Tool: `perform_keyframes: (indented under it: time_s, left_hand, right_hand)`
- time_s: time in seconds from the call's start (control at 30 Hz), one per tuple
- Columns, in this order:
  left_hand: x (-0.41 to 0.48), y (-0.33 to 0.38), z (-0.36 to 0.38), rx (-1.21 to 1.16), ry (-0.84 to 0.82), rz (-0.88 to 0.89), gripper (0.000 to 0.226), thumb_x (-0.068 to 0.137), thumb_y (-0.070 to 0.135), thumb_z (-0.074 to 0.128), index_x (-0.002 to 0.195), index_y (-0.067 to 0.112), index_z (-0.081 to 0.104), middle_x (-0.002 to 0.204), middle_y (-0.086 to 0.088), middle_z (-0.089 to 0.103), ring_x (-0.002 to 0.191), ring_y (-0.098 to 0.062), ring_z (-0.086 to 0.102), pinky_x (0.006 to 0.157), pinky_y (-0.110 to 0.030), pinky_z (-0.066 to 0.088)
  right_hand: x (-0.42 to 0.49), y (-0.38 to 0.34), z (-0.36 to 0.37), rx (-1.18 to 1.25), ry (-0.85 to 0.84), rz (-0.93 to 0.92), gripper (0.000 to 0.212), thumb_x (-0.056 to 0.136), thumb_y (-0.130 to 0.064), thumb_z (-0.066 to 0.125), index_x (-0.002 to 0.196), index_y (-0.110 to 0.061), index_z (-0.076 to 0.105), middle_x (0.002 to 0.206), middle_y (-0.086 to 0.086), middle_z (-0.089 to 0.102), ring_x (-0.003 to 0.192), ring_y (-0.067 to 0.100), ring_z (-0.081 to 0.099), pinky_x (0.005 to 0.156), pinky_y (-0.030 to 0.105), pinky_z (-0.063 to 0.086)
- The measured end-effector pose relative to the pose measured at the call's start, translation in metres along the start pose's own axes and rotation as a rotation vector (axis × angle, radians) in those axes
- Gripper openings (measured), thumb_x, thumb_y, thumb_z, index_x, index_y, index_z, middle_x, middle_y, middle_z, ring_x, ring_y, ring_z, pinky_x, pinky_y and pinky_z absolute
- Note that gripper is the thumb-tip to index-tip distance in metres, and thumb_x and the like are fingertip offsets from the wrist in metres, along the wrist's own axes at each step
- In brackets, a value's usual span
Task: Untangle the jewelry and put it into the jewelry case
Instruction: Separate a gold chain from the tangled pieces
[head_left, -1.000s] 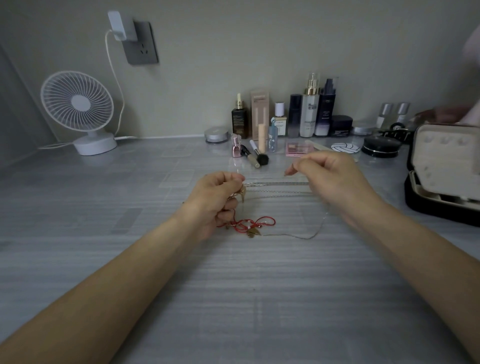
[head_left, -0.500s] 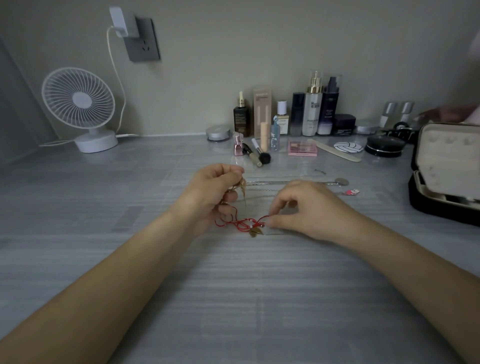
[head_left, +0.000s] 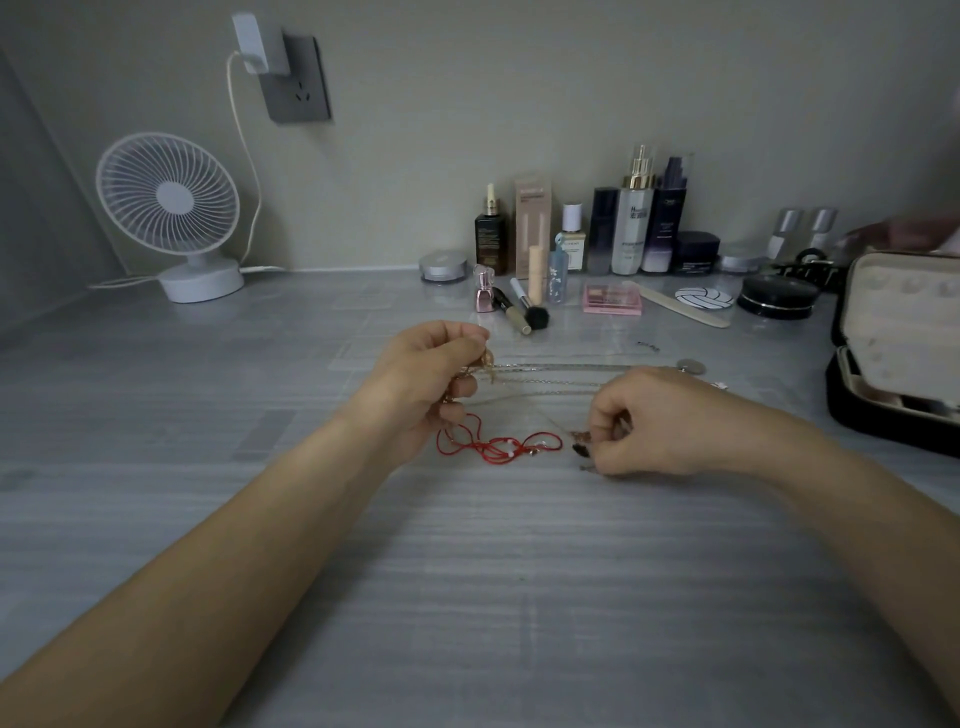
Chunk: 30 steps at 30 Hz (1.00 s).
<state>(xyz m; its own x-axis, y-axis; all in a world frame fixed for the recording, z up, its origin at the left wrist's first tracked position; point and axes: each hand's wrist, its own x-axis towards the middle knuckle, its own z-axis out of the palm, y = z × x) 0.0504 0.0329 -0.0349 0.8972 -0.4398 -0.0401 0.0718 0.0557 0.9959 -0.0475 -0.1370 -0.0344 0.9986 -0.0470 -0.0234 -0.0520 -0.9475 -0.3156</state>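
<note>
Left hand (head_left: 426, 384) pinches the bunched chains (head_left: 545, 382); right hand (head_left: 660, 423) pinches a small dark pendant (head_left: 579, 441) beside the red cord (head_left: 498, 447).

Single head-worn wide-angle camera, close range, faces forward and down; tabletop (head_left: 467, 597) spreads left of jewelry case (head_left: 906, 332), wall (head_left: 571, 78) rises behind case.

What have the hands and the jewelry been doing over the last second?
The right hand dropped from the chains to the table, pinched a small dark pendant by the red cord and drew it rightward. The left hand kept gripping the chains; the jewelry case stayed open.
</note>
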Motion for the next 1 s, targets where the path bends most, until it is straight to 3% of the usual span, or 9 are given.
perform_keyframes:
  time_s: [0.13,0.27,0.37,0.5,0.57,0.67,0.83,0.9,1.0]
  left_hand:
    - [-0.002,-0.003,0.005,0.013,-0.047,0.008,0.010,0.091,0.008,0.053,0.083,0.014,0.057,0.065,0.002,0.054,0.039,-0.004,0.039,0.034,-0.013,0.025]
    - [-0.003,-0.003,0.005,-0.006,-0.082,0.028,0.010,0.091,0.008,0.053,0.084,0.013,0.057,0.064,0.001,0.053,0.040,-0.004,0.040,0.033,-0.013,0.026]
    - [-0.003,-0.002,0.004,-0.012,-0.086,0.042,0.009,0.091,0.009,0.054,0.084,0.013,0.056,0.064,0.002,0.053,0.039,-0.004,0.042,0.033,-0.013,0.030]
    - [-0.002,-0.004,0.005,0.029,-0.066,0.037,0.007,0.090,0.009,0.057,0.084,0.013,0.057,0.071,-0.001,0.057,0.044,-0.006,0.052,0.036,-0.017,0.039]
    - [-0.002,-0.005,0.005,0.063,-0.063,0.025,0.006,0.089,0.010,0.059,0.085,0.014,0.057,0.073,-0.002,0.059,0.048,-0.007,0.057,0.037,-0.019,0.043]
    - [-0.003,-0.006,0.005,0.090,-0.064,0.021,0.007,0.089,0.009,0.058,0.085,0.013,0.056,0.071,-0.002,0.060,0.052,-0.009,0.061,0.037,-0.019,0.043]
    - [-0.004,-0.009,0.006,0.198,-0.026,0.047,0.009,0.088,0.010,0.060,0.081,0.014,0.056,0.070,-0.002,0.060,0.052,-0.010,0.058,0.033,-0.016,0.033]
    - [-0.004,-0.009,0.007,0.207,-0.025,0.055,0.009,0.087,0.010,0.061,0.080,0.013,0.057,0.069,-0.003,0.060,0.048,-0.009,0.054,0.033,-0.016,0.033]
    - [-0.004,-0.010,0.008,0.232,-0.026,0.059,0.010,0.086,0.011,0.063,0.079,0.013,0.057,0.064,-0.001,0.060,0.048,-0.010,0.051,0.033,-0.016,0.034]
  right_hand:
    - [0.005,-0.005,0.010,0.122,0.119,-0.068,0.022,0.072,-0.035,0.074,0.090,-0.027,0.065,0.084,-0.016,0.061,0.077,-0.001,0.055,0.067,0.012,0.043]
    - [0.013,-0.025,0.023,0.628,0.104,-0.160,0.052,0.074,-0.018,0.075,0.121,-0.018,0.052,0.107,-0.004,0.063,0.094,0.005,0.062,0.088,0.023,0.050]
    - [0.015,-0.031,0.025,0.793,0.084,-0.097,0.051,0.079,-0.007,0.068,0.125,-0.015,0.047,0.081,-0.002,0.067,0.075,0.013,0.065,0.076,0.033,0.052]
    - [0.016,-0.019,0.018,0.691,0.230,0.027,0.028,0.082,-0.009,0.063,0.108,-0.018,0.058,0.045,-0.012,0.048,0.041,-0.001,0.044,0.050,0.017,0.037]
    - [0.015,-0.014,0.014,0.653,0.297,0.022,0.009,0.083,-0.015,0.064,0.090,-0.021,0.064,0.038,-0.015,0.044,0.035,-0.001,0.040,0.044,0.013,0.031]
    - [0.014,-0.011,0.013,0.570,0.380,-0.015,0.014,0.083,-0.025,0.066,0.070,-0.028,0.064,0.050,-0.017,0.055,0.046,-0.004,0.048,0.053,0.012,0.036]
    - [0.012,-0.012,0.009,0.644,0.418,0.006,0.011,0.076,-0.028,0.073,0.066,-0.028,0.068,0.059,-0.017,0.061,0.057,-0.006,0.053,0.067,0.017,0.044]
    - [0.012,-0.012,0.008,0.692,0.437,0.002,0.009,0.075,-0.027,0.074,0.067,-0.026,0.070,0.069,-0.004,0.069,0.069,0.005,0.060,0.074,0.024,0.047]
    - [0.010,-0.013,0.006,0.748,0.483,-0.009,0.008,0.078,-0.021,0.072,0.071,-0.018,0.070,0.059,0.024,0.059,0.059,0.021,0.047,0.065,0.028,0.039]
